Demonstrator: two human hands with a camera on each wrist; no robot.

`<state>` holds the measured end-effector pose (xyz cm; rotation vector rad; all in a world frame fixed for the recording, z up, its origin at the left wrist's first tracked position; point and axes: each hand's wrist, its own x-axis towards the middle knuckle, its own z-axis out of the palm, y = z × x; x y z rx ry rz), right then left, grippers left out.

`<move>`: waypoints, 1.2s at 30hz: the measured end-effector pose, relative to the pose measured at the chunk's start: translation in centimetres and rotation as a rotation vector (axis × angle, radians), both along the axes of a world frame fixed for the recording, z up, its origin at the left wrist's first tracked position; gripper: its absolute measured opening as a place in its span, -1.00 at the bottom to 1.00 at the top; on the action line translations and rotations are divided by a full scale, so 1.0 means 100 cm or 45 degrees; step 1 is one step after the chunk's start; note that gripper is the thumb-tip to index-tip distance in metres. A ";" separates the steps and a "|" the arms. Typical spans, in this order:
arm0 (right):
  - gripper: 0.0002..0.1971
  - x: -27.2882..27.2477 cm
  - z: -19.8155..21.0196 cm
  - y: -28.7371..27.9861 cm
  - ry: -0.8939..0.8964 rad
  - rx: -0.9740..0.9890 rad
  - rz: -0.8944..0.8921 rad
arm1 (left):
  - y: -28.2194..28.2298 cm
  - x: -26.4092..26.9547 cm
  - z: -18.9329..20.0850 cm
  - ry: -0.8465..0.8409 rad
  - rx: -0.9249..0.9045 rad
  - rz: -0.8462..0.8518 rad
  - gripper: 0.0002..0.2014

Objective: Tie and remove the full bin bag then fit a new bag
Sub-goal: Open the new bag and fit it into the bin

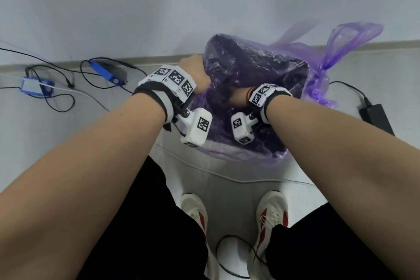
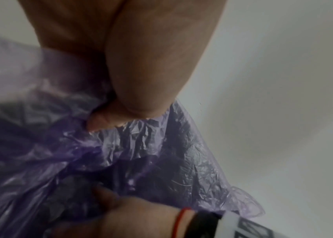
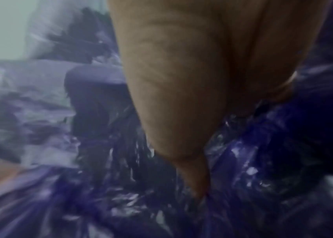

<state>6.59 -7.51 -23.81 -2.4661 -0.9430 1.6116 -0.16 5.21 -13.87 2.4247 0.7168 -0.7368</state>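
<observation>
A thin purple bin bag [image 1: 256, 61] is spread over a dark bin that shows only through the film. My left hand [image 1: 195, 68] grips the bag's far left edge; in the left wrist view thumb and fingers [image 2: 108, 119] pinch crinkled film [image 2: 141, 153]. My right hand [image 1: 238, 95] is down inside the bag's mouth, its fingers hidden in the head view. The blurred right wrist view shows its thumb [image 3: 192, 169] and curled fingers bunching the film [image 3: 100, 185]. Behind the bin at the right stands a second purple bag [image 1: 327, 66], knotted, with loose ends sticking up.
The bin stands on a pale floor against a grey wall. Black cables and two blue devices [image 1: 106, 73] lie on the floor to the left. A black power adapter [image 1: 375, 116] lies to the right. A white cable [image 1: 227, 177] crosses in front of my shoes [image 1: 195, 213].
</observation>
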 end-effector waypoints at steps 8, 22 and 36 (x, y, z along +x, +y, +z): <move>-0.62 0.035 0.068 -0.029 0.035 0.096 -0.352 | 0.015 0.001 -0.004 0.114 -0.002 0.079 -0.77; -0.81 0.040 0.092 -0.073 -0.726 -0.082 -0.462 | 0.017 -0.005 -0.004 0.115 0.162 0.201 -0.78; -0.64 0.050 0.074 -0.043 -0.575 0.129 -0.527 | 0.036 -0.003 -0.026 -0.086 0.252 0.402 -0.68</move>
